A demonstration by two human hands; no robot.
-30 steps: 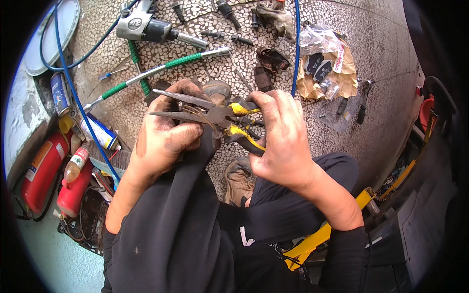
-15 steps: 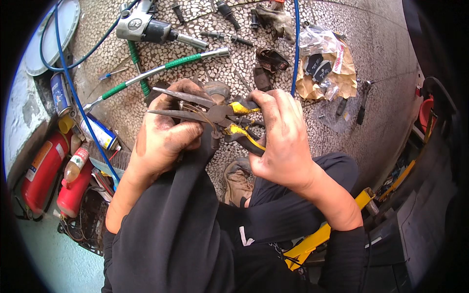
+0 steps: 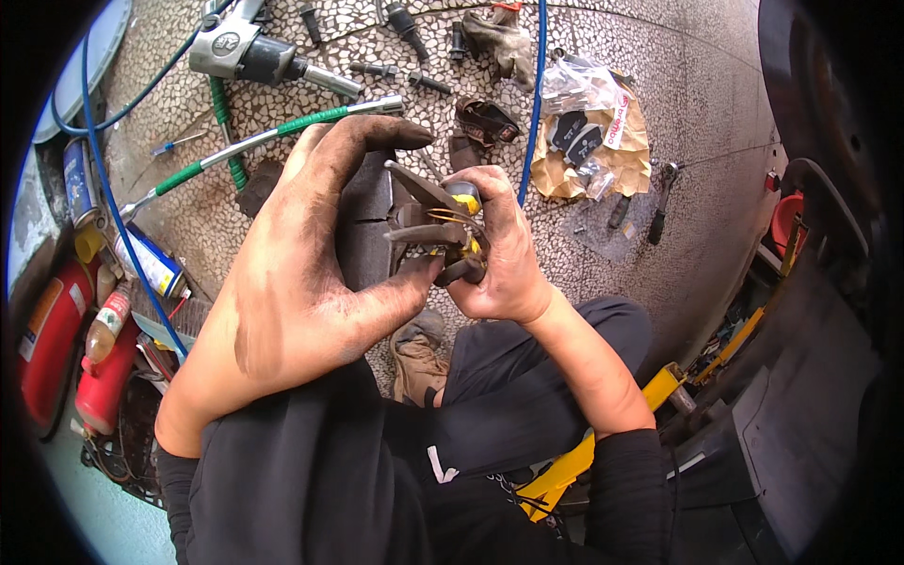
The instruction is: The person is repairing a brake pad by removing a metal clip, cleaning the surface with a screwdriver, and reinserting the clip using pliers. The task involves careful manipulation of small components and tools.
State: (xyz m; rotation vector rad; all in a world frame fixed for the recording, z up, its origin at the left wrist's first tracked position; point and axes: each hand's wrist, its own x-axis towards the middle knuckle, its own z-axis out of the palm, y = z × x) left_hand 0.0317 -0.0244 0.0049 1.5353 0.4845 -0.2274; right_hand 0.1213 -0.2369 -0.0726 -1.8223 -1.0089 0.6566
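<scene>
In my left hand (image 3: 273, 273) is a dark grey brake pad (image 3: 363, 226) with a slot across its face. Fingers and thumb curve round it, the fingertips stained black. Long-nose pliers (image 3: 424, 193) with yellow and black handles are gripped in my right hand (image 3: 508, 254). Their jaws point left, apart, at the pad's right edge. A thin copper-coloured wire (image 3: 452, 217) shows by the jaws; what it joins is hidden. Beyond my hands lie a green-sleeved metal bar (image 3: 282, 132) and an impact wrench (image 3: 259, 55) with a socket.
Brake pads (image 3: 576, 137) lie on torn brown paper (image 3: 631, 169) at the right, near a ratchet (image 3: 663, 202). A blue hose (image 3: 533, 104) crosses the speckled floor. Several bolts (image 3: 407, 28) lie at the back. Red cylinders (image 3: 56, 330) and spray cans (image 3: 151, 259) stand left.
My left hand has risen and turned, so the pad's slotted face now shows. The pliers have turned and their jaws have moved right, off the left hand. My view has shifted slightly right.
</scene>
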